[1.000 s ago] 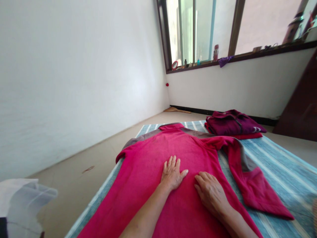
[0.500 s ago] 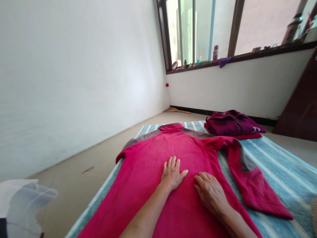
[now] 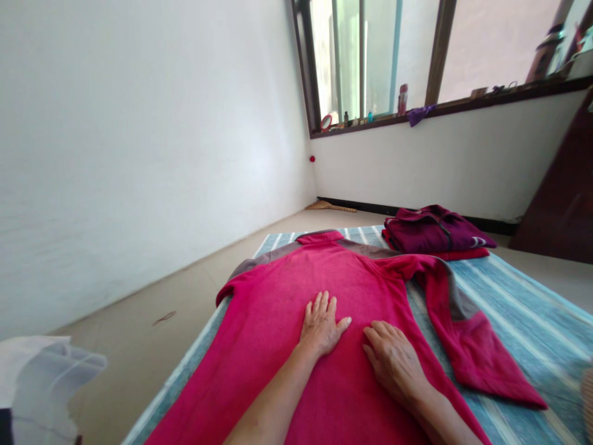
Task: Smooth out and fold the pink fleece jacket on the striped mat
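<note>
A pink fleece jacket point(image 3: 278, 321) with grey shoulder panels lies spread out, back side up, its collar at the far end. Flat on the middle of its back rests my left hand point(image 3: 322, 324), fingers extended and thumb out to the side. My right hand point(image 3: 396, 361) lies on the cloth just to the right, fingers loosely stretched and slightly bent. Neither hand holds anything. On the right, one sleeve point(image 3: 491, 358) reaches out over the striped cover; the left sleeve hangs near the edge, partly hidden.
A blue-and-white striped bed cover point(image 3: 519, 303) lies under the jacket. Folded purple and red clothes point(image 3: 430, 228) are stacked at the far right. White plastic point(image 3: 46, 377) stands at lower left. Along the windowsill point(image 3: 463, 105) are a bottle, a mirror and a purple cloth. A broom point(image 3: 331, 205) lies on the floor.
</note>
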A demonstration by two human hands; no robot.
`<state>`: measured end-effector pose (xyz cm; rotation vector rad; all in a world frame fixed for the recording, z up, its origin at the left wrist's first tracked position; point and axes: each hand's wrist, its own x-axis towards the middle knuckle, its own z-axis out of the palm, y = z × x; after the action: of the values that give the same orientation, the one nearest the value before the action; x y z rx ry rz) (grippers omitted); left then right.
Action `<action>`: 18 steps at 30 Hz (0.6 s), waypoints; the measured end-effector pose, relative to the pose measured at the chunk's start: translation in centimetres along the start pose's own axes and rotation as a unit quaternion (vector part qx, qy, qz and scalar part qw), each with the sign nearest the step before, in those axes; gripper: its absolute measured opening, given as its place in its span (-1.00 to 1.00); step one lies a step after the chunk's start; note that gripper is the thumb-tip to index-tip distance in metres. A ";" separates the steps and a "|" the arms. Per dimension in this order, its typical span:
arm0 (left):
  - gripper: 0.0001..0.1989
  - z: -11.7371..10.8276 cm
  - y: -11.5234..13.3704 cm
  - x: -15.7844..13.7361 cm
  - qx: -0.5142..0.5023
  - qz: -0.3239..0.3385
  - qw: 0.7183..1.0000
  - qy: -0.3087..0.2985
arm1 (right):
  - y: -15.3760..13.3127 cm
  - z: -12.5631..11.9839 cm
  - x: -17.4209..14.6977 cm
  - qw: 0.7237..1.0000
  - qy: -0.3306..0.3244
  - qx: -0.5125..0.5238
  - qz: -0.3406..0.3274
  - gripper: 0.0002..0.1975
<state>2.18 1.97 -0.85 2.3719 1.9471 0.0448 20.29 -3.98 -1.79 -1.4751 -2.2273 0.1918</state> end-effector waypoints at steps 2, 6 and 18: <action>-0.25 0.0 0.0 0.0 0.004 0.000 1.000 -0.001 | 0.0 0.0 0.0 1.000 -0.002 0.000 0.000 -0.87; -0.25 0.1 -0.1 0.0 0.007 0.001 1.000 -0.002 | 0.0 0.0 0.0 1.000 0.002 -0.003 -0.002 -0.87; -0.26 0.0 0.1 0.0 0.013 -0.003 1.000 -0.003 | -0.1 0.0 -0.1 1.000 0.012 -0.012 -0.004 -0.87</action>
<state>2.24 1.95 -0.82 2.3798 1.9629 0.0134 20.27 -4.08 -1.81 -1.4737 -2.2239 0.1446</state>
